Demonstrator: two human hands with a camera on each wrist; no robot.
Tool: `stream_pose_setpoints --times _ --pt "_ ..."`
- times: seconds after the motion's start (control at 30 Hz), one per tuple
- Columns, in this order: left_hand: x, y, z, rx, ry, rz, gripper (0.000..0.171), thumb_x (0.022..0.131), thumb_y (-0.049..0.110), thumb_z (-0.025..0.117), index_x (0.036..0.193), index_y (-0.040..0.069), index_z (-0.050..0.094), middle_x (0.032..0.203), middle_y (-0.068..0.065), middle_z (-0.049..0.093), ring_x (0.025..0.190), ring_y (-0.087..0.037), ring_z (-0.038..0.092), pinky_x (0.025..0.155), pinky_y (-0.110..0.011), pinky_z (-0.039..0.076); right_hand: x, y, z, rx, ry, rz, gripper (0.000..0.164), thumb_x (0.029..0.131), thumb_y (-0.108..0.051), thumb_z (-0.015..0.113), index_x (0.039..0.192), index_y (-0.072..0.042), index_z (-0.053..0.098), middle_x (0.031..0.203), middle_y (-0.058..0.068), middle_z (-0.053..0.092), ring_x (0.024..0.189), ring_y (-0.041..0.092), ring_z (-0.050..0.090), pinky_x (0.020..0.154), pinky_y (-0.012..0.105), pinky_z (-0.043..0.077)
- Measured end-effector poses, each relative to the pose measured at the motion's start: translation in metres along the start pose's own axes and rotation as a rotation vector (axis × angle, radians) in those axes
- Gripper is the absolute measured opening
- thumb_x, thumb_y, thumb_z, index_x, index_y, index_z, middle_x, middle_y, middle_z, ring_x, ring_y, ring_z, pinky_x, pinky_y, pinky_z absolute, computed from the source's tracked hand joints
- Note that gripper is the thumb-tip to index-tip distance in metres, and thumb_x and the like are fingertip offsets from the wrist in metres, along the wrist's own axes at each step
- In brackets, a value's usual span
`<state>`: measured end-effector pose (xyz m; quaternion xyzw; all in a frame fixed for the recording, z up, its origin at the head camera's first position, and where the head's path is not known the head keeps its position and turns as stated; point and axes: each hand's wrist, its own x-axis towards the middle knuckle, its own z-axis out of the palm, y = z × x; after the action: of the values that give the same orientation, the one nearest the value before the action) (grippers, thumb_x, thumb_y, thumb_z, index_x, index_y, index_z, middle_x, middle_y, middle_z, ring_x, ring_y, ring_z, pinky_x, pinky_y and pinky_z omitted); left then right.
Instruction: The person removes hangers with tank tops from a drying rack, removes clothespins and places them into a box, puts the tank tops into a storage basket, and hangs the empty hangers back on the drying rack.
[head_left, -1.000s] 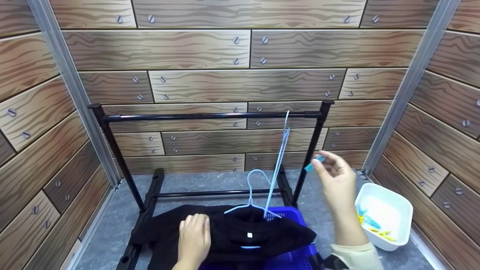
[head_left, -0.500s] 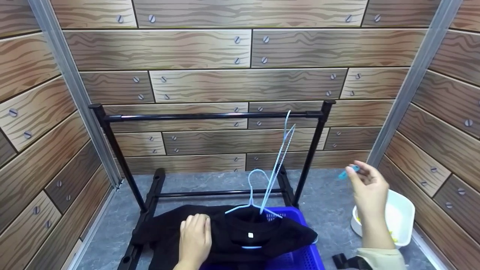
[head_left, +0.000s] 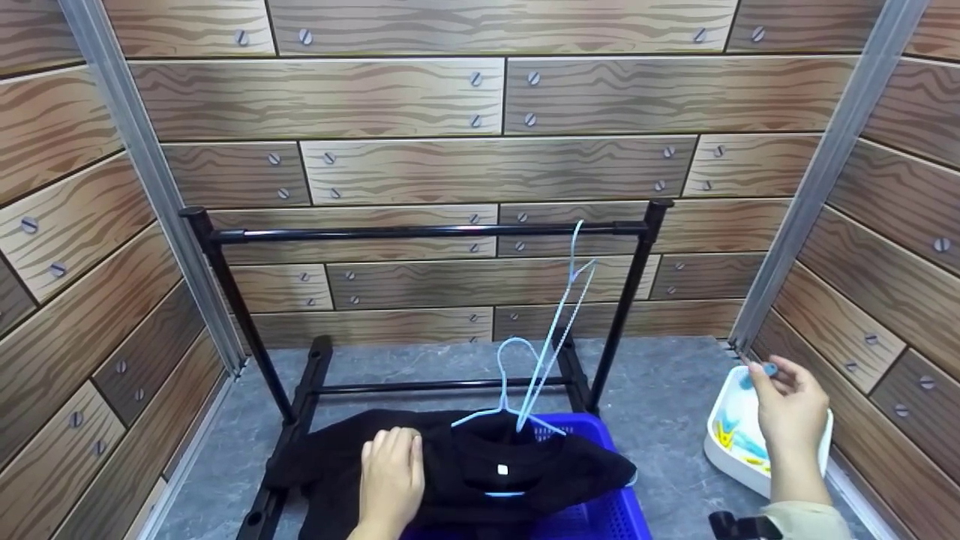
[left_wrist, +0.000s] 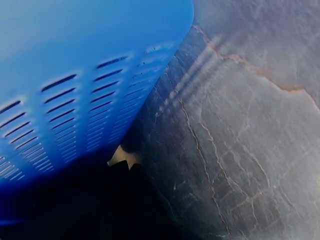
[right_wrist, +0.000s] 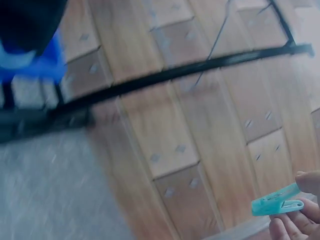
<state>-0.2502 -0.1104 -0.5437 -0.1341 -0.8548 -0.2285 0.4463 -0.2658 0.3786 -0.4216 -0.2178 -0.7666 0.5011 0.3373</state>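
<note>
A black T-shirt [head_left: 345,442] lies spread over a blue basket [head_left: 592,502]. My left hand [head_left: 391,474] grips its cloth beside the collar, fingers bent over the fabric; the left wrist view has mostly the basket's slotted wall [left_wrist: 75,95] and dark cloth. A light blue hanger [head_left: 501,401] shows at the neck opening, part of it hidden inside the shirt. Over the white tub [head_left: 739,478] at the right, my right hand [head_left: 793,409] pinches a turquoise clothespin [right_wrist: 275,201] between thumb and fingers. Yellow and blue clothespins [head_left: 739,442] lie in the tub.
Behind the basket stands a black clothes rack [head_left: 420,233]. Another light blue hanger [head_left: 559,322] hangs from its bar near the right post. Wood-patterned walls [head_left: 405,97] enclose the grey floor [head_left: 660,405] on three sides.
My right hand has moved right and down from beside the rack to over the tub, still holding the clothespin. The hanger on the bar has swung round. My left hand stays on the shirt.
</note>
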Motion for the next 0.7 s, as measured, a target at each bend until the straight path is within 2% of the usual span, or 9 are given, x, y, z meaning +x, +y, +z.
stream_pose_setpoints --times 0.1,0.13,0.23,0.37,0.47,0.57,0.7 --pt "0.0 0.001 0.0 -0.001 0.0 -0.001 0.014 0.09 0.019 0.048 0.081 0.015 0.057 0.072 0.005 0.05 0.07 -0.016 0.047 0.063 -0.032 0.03 0.006 0.02 -0.006 -0.111 -0.019 0.037 0.053 0.085 -0.039 0.062 0.125 -0.005 0.054 0.116 0.015 0.06 0.071 -0.016 0.044 0.062 0.007 0.04" --pt "0.0 0.001 0.0 -0.001 -0.002 -0.001 0.014 0.09 0.019 0.048 0.081 0.015 0.057 0.073 0.005 0.05 0.07 -0.016 0.047 0.063 -0.032 0.03 0.008 0.026 -0.009 -0.144 -0.031 0.056 0.055 0.085 -0.041 0.061 0.126 -0.006 0.053 0.12 0.018 0.058 0.072 -0.014 0.047 0.062 0.008 0.039" --pt "0.0 0.001 -0.001 0.002 -0.006 -0.002 0.013 0.09 0.019 0.049 0.081 0.014 0.058 0.073 0.006 0.051 0.07 -0.016 0.046 0.063 -0.031 0.03 0.012 0.043 -0.015 -0.202 -0.06 0.111 0.058 0.085 -0.043 0.059 0.129 -0.006 0.051 0.125 0.02 0.054 0.075 -0.009 0.049 0.063 0.013 0.039" --pt "0.0 0.0 -0.001 0.002 -0.011 -0.007 0.013 0.09 0.019 0.049 0.082 0.015 0.058 0.073 0.006 0.05 0.07 -0.016 0.046 0.063 -0.032 0.03 0.016 0.062 -0.019 -0.251 -0.084 0.139 0.058 0.087 -0.042 0.056 0.13 -0.004 0.049 0.124 0.022 0.053 0.078 0.001 0.052 0.068 0.022 0.04" --pt "0.0 0.0 0.0 0.001 -0.011 -0.011 0.013 0.09 0.019 0.049 0.081 0.015 0.058 0.073 0.005 0.05 0.07 -0.016 0.046 0.063 -0.032 0.03 0.017 0.074 -0.019 -0.285 -0.098 0.146 0.058 0.088 -0.041 0.055 0.129 -0.001 0.048 0.122 0.024 0.053 0.087 0.017 0.057 0.073 0.029 0.04" --pt "0.0 0.0 0.0 -0.001 -0.011 -0.012 0.013 0.09 0.019 0.049 0.081 0.015 0.057 0.072 0.005 0.05 0.07 -0.017 0.046 0.064 -0.033 0.03 0.016 0.085 -0.017 -0.305 -0.107 0.157 0.057 0.088 -0.039 0.054 0.128 0.002 0.048 0.12 0.026 0.052 0.097 0.031 0.055 0.075 0.035 0.039" --pt "-0.001 0.0 0.001 -0.002 -0.011 -0.013 0.012 0.09 0.019 0.049 0.081 0.015 0.057 0.073 0.005 0.05 0.07 -0.017 0.046 0.063 -0.033 0.03 0.013 0.098 -0.015 -0.318 -0.099 0.148 0.054 0.088 -0.036 0.055 0.124 0.004 0.051 0.117 0.028 0.054 0.098 0.037 0.054 0.075 0.039 0.038"
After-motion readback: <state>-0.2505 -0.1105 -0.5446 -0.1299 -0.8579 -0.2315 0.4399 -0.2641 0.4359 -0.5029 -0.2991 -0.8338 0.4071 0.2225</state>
